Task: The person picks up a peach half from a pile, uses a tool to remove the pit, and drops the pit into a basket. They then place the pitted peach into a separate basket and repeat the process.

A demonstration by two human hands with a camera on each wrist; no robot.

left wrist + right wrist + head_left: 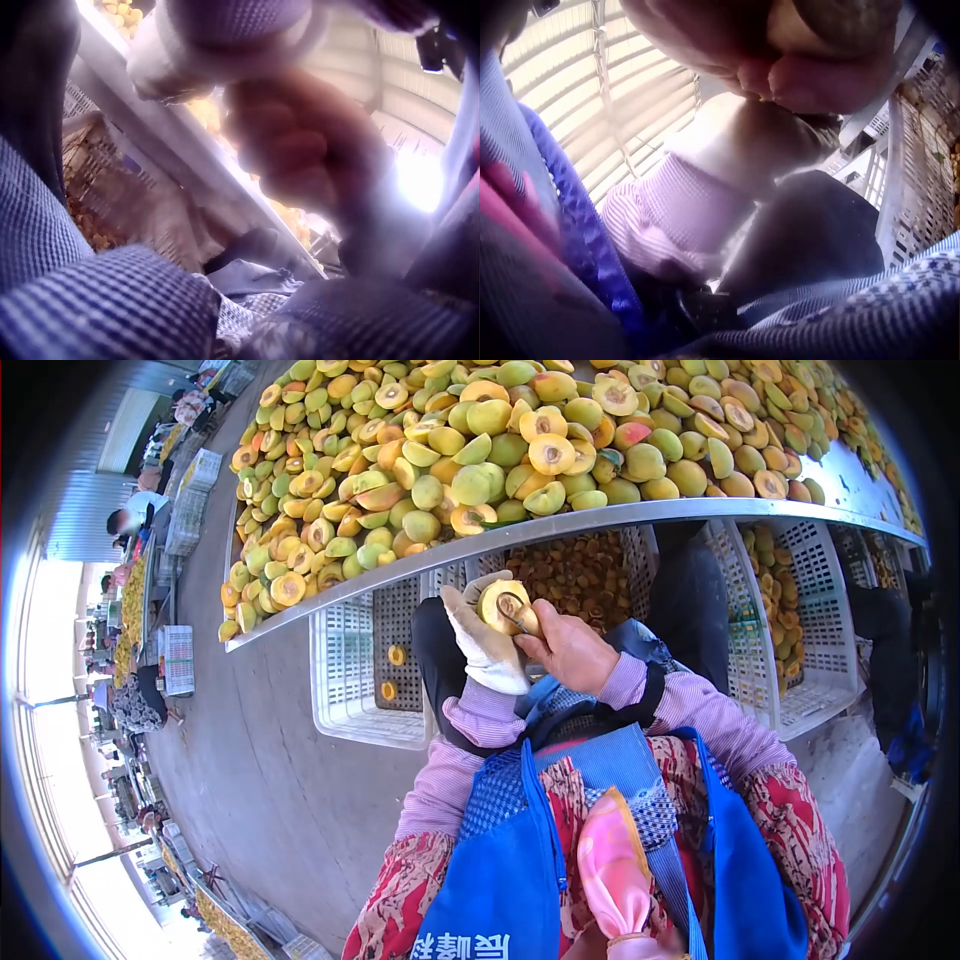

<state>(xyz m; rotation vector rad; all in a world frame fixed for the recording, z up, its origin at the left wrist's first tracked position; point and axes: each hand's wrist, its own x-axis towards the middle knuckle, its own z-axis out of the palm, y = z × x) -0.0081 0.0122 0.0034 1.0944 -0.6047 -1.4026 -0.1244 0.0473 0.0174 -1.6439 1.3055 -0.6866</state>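
In the head view my left hand [485, 640], in a pale glove, holds a halved yellow-green peach [504, 606] with its cut face and brown pit cavity turned up. My bare right hand [572, 650] grips a thin pitting tool [518, 622] whose curved dark metal end lies over the middle of the cut face. The tool's handle is hidden inside the fingers. Both hands are close together above the lap, just below the table edge. In the right wrist view the right hand [802, 60] looms over the glove [742, 142]; the left wrist view is blurred.
A metal-rimmed table [600, 517] heaped with whole and halved peaches [480, 482] spans the front. Under it stand a white crate [345, 700] with a few orange pieces, a crate of brown pieces [570, 575] and another with halves [775, 600]. Other people work at far tables.
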